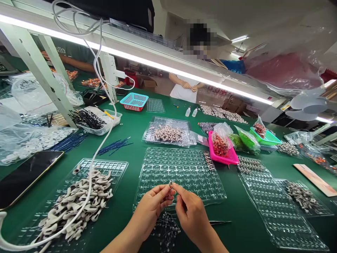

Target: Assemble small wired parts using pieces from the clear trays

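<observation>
Over the near part of a clear plastic tray (168, 175) my two hands meet at the fingertips. Thumb and fingers of my left hand (152, 207) pinch a small grey earbud shell (170, 183), mostly covered by the fingers. My right hand (195, 212) is curled, its index fingertip pressed to the same shell. A row of similar shells (209, 161) sits in the tray's far right pockets. Below my hands lies a tangle of thin black wired parts (167, 230). Metal tweezers (220, 222) rest beside my right wrist.
Left stands a heap of grey earbud shells (79, 203) crossed by a white cable (92, 165); a phone (26, 175) lies beyond. Ahead are another shell pile (168, 133) and a pink basket (233, 160). More trays (279, 207) lie right. A co-worker's hands (190, 86) show opposite.
</observation>
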`<state>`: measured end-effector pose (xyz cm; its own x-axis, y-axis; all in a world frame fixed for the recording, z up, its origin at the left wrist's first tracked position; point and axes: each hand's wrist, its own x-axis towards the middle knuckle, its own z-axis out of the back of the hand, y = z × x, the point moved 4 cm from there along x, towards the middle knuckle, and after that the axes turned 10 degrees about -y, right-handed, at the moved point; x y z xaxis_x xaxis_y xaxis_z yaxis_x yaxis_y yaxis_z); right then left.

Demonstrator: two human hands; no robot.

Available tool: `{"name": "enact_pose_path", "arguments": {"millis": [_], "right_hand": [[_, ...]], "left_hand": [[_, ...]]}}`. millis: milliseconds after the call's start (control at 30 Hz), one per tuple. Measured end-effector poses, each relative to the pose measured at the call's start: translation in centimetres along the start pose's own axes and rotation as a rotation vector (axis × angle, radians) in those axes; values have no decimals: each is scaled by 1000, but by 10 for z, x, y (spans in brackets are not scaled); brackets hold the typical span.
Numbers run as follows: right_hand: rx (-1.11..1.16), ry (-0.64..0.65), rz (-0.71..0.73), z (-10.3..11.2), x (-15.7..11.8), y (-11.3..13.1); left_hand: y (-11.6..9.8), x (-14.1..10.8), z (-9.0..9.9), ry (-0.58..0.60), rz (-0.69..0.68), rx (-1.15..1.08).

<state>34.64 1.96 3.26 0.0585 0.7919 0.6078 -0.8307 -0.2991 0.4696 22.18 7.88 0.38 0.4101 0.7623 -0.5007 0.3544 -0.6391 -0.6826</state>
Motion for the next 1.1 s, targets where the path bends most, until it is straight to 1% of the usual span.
{"name": "enact_pose_path", "arguments": {"millis": [167, 367, 500, 567, 700, 833, 867, 900, 1000, 1100], "right_hand": [[-4, 23, -17, 1, 0, 0], [18, -45, 7, 3, 1, 3], [19, -32, 29, 0, 2, 4], [11, -45, 23, 1, 2, 5], [20, -152, -37, 11, -1, 7], [89, -334, -66, 22, -4, 6], [101, -353, -74, 22, -4, 3], [106, -346, -86, 21, -2, 0], [81, -231, -151, 16, 2, -8], [82, -203, -152, 16, 2, -8]], "left_hand": [[0, -1, 1, 10, 8, 10], [1, 0, 0, 24, -2, 10], [1, 0, 0, 32, -9, 8], [1, 0, 0, 31, -7, 8], [2, 1, 2, 2, 3, 12], [3, 3, 2, -12, 7, 10], [3, 3, 2, -15, 7, 13], [4, 4, 3, -20, 9, 16], [5, 4, 4, -41, 15, 22], [6, 2, 4, -21, 24, 46]]}}
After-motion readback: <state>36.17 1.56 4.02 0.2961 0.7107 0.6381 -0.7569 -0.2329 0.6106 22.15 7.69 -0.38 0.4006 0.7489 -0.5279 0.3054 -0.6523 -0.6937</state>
